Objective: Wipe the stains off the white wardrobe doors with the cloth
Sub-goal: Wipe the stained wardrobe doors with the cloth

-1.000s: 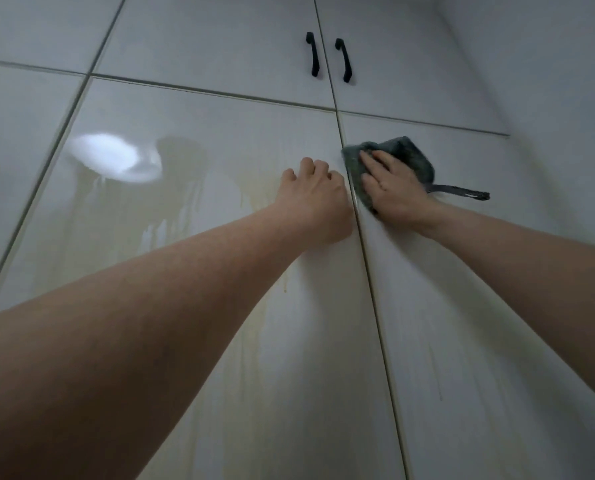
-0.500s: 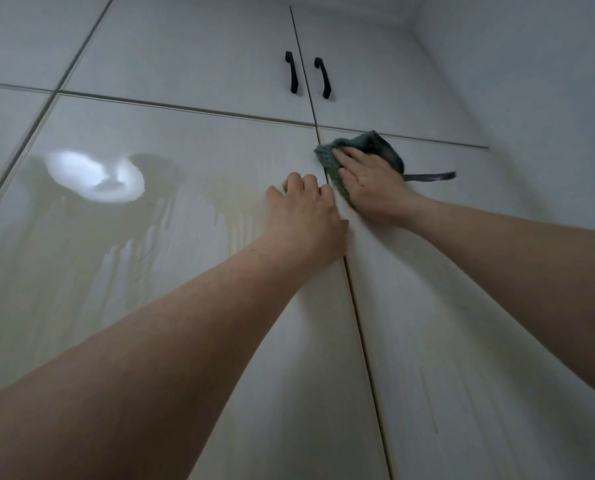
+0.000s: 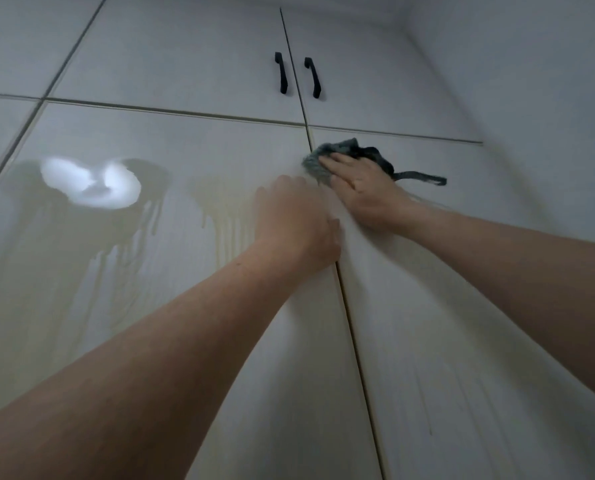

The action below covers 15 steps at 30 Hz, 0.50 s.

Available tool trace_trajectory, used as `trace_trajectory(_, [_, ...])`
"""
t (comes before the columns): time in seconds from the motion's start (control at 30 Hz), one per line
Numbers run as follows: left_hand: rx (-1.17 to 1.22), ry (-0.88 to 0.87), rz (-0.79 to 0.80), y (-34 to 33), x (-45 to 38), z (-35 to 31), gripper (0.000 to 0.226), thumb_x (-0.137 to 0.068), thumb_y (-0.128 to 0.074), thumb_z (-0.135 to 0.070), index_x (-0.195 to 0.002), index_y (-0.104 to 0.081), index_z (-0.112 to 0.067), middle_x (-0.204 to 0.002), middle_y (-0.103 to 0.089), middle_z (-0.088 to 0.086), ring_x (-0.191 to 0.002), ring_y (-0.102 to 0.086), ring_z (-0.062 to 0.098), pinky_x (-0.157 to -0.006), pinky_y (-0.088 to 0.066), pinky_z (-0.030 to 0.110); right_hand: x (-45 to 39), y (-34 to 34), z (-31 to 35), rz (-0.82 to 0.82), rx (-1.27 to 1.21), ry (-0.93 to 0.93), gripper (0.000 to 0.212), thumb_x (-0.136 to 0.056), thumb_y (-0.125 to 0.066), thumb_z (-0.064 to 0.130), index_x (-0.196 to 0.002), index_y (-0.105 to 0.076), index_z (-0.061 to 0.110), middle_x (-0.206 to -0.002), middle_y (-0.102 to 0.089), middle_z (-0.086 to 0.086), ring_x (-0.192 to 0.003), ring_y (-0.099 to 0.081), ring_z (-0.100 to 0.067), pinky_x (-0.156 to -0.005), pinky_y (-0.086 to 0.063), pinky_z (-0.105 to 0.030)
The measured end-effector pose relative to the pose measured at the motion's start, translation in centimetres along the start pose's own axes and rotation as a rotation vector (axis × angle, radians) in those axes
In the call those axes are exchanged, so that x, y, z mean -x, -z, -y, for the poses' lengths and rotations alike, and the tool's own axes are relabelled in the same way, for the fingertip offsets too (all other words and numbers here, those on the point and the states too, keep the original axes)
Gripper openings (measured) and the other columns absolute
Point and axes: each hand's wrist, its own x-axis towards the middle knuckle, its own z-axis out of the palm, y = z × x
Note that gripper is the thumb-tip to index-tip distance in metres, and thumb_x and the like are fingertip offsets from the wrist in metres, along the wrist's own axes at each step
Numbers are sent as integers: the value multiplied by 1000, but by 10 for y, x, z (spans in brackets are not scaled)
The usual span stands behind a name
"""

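Observation:
I look up at the white wardrobe doors. My right hand (image 3: 361,188) presses a grey-green cloth (image 3: 341,148) flat against the top left corner of the lower right door (image 3: 462,306), fingers straight; a dark strap of the cloth (image 3: 420,176) trails to the right. My left hand (image 3: 296,226) rests on the lower left door (image 3: 150,289) right beside the centre seam and holds nothing; it is blurred. Yellowish drip stains (image 3: 219,216) run down the left door just left of that hand. Faint streaks (image 3: 424,386) mark the right door lower down.
Two upper doors carry black handles (image 3: 282,76) (image 3: 313,77) either side of the seam. A plain wall (image 3: 531,98) closes in on the right. A bright light glare (image 3: 88,183) reflects on the glossy left door.
My right hand has slid the cloth up along the seam to the top corner of the right door. My left hand stays beside the seam.

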Motion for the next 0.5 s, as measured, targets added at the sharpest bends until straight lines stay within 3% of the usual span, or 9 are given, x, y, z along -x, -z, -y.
trace_trajectory(0.07, [-14,5,-3,-2,2,0,55,-99,-30,-49,-132,-47,-8,-138,-44,17,-127,-38,34,-105,-33,49,5,7,-30,-20,44,-80,45,-106,-30,17,-148,-36,1,-155,-34,-16,-140,-35,-31,-117,-23,-38])
trace_trajectory(0.1, [-14,7,-7,-3,3,-1,57,-99,-30,-49,-134,-45,-7,-141,-42,18,-130,-37,35,-107,-32,49,9,11,-55,-9,86,-209,44,-105,-29,16,-144,-38,-3,-152,-37,-21,-136,-38,-36,-114,-28,-43])
trace_trajectory(0.2, [-16,16,-6,-6,4,-1,60,-99,-28,-49,-139,-42,-6,-146,-38,19,-134,-34,35,-111,-29,49,41,17,-114,-13,106,-779,50,-101,-24,23,-147,-31,5,-154,-31,-17,-139,-31,-40,-115,-26,-51])
trace_trajectory(0.27, [-21,27,0,-6,6,-1,62,-99,-27,-50,-142,-39,-6,-148,-36,19,-135,-33,35,-112,-28,50,55,9,-113,-30,96,-945,53,-99,-24,24,-150,-26,11,-156,-26,-14,-140,-26,-41,-115,-23,-55])
trace_trajectory(0.37, [-38,39,12,-6,5,-4,65,-99,-26,-51,-145,-35,-6,-152,-32,20,-139,-31,36,-116,-22,51,48,-1,-85,-123,77,-849,51,-95,-23,27,-140,-39,9,-147,-37,-15,-133,-35,-41,-111,-29,-51])
trace_trajectory(0.43, [-43,46,17,-5,4,-4,65,-99,-26,-52,-146,-35,-7,-151,-33,20,-139,-31,35,-118,-20,51,38,-4,-60,-151,31,-604,49,-98,-24,27,-138,-46,8,-146,-42,-16,-131,-40,-39,-111,-31,-49])
trace_trajectory(0.5, [-39,62,12,-5,4,-5,66,-98,-26,-53,-146,-34,-8,-151,-33,19,-140,-30,35,-118,-19,53,33,-4,-34,-125,-69,-328,44,-104,-32,25,-144,-45,11,-154,-38,-11,-140,-35,-31,-118,-22,-39])
